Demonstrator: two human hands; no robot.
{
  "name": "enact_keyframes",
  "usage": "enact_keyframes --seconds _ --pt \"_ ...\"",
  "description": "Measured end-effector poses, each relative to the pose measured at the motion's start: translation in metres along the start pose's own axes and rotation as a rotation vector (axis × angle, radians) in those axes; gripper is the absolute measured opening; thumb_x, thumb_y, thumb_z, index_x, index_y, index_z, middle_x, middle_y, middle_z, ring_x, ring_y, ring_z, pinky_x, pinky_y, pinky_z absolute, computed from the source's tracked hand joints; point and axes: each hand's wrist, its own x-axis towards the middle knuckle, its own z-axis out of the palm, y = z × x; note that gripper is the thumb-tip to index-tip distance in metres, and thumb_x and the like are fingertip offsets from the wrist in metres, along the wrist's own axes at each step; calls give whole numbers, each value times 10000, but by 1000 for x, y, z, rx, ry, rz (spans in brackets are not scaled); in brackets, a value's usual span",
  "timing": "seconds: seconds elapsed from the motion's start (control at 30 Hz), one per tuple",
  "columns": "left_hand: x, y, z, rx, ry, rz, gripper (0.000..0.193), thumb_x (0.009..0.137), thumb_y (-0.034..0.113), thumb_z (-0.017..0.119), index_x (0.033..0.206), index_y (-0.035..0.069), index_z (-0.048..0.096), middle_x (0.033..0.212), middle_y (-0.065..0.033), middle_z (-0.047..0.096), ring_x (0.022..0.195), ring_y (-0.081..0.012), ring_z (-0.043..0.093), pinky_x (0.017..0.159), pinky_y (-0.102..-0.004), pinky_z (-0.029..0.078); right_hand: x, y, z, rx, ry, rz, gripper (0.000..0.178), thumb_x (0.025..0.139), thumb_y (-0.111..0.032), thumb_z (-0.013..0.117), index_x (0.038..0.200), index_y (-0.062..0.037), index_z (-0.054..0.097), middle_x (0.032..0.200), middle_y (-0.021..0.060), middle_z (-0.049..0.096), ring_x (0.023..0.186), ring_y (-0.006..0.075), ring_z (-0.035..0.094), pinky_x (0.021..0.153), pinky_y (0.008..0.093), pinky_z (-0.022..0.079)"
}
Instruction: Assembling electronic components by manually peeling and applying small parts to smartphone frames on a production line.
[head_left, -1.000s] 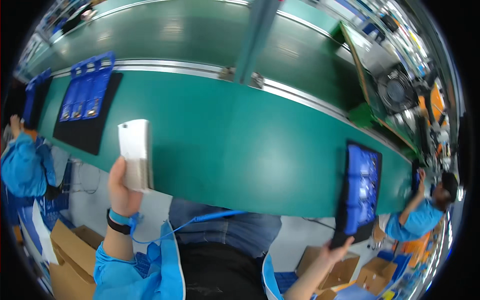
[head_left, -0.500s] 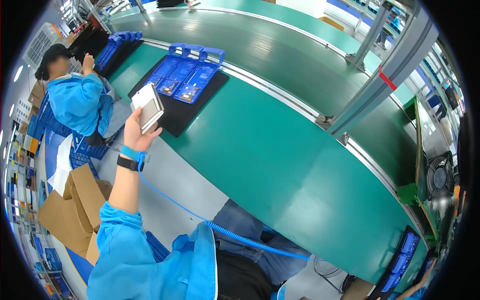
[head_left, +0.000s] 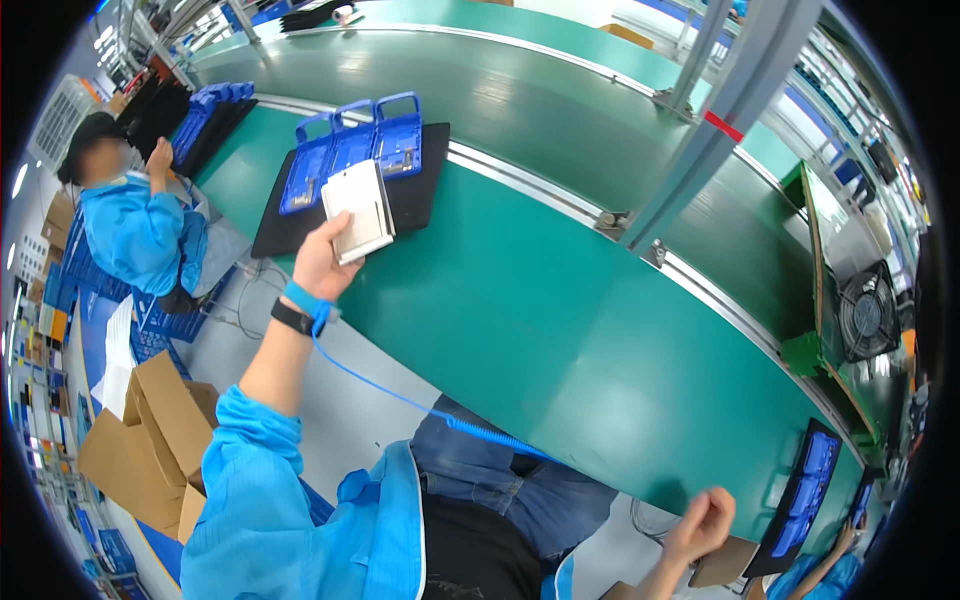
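Note:
My left hand [head_left: 330, 255] is closed around a small stack of flat panels [head_left: 358, 208], white and silver and rectangular. I hold the stack tilted over the black mat [head_left: 425, 195], where it hides part of the blue plastic frames [head_left: 345, 150] behind it. These frames stand side by side, with handle-like loops at their far ends and small parts inside. My right hand [head_left: 703, 525] is raised by the bench's near edge at the lower right, fingers curled in. Whatever it may hold is hidden. A blue strap with a coiled cord [head_left: 470, 428] circles my left wrist, beside a black band.
The green bench [head_left: 530, 330] runs along a conveyor belt [head_left: 480, 85] with a metal rail and post [head_left: 690, 150]. More blue frames [head_left: 805, 490] lie on a mat at right, near another person's arm. A co-worker [head_left: 135, 220] sits at left, behind an open cardboard box [head_left: 150, 440].
My left hand has moved right with the panels, which now overlap the blue frames. My right hand has come into view at the lower right. The whole view has shifted slightly.

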Motion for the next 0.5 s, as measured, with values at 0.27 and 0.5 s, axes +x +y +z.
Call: enact_keyframes --seconds 0.27,0.5 --pt "-128 -89 62 55 -153 -136 445 1008 146 558 1413 -13 461 1315 -137 625 1179 -280 644 1013 -441 526 56 -105 131 896 -602 679 505 1011 -191 590 1427 21 399 1161 200 666 933 247 705 678 306 585" --pt "-239 -146 82 68 -385 -581 485 979 134 634 1421 4 480 1382 -126 591 1282 -257 574 1096 -442 440 56 -111 131 923 -627 743 681 985 -109 615 1524 33 223 1194 225 660 997 251 697 790 336 590"
